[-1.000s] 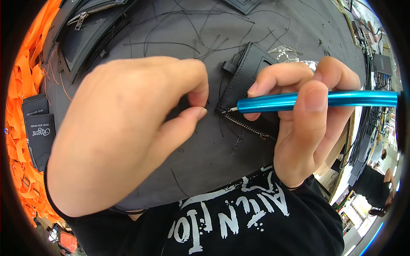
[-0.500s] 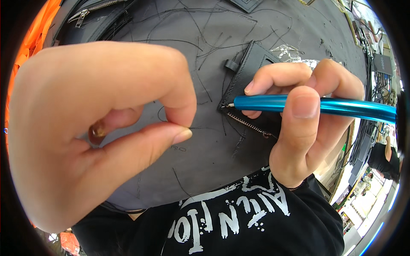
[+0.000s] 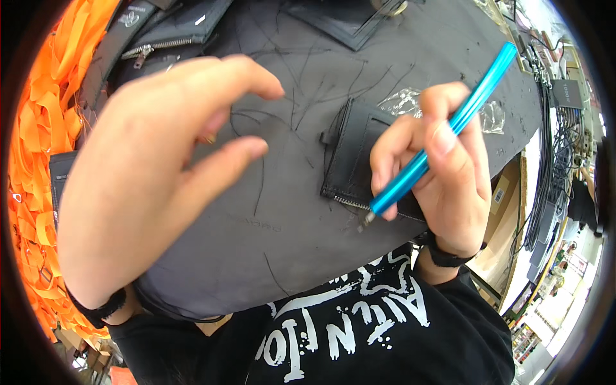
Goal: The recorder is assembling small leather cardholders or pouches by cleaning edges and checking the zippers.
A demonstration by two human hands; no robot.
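Observation:
My left hand [image 3: 154, 147] is raised over the grey work surface [image 3: 256, 256], its thumb and index finger apart, nothing visible between them. In my right hand [image 3: 449, 160] is a shiny blue pen-shaped tool [image 3: 471, 99] with a thin metal tip. It slants from upper right to lower left, the tip beside the zipper edge of a small black leather wallet [image 3: 350, 151]. The wallet has a stitched edge, a window frame, a side loop and a metal zipper. My right hand hides its right part; I cannot tell whether my fingers touch it.
Loose black thread ends [image 3: 308, 96] are scattered across the surface. Clear plastic film [image 3: 401, 101] lies behind the wallet. More black leather pieces [image 3: 340, 29] lie at the far side, one zippered pouch [image 3: 173, 32] among them. Orange strips [image 3: 38, 192] hang along the left.
My left thumb and index finger have parted from a pinch. The blue tool has swung from nearly level to a steep slant, its tip leaving the wallet's corner.

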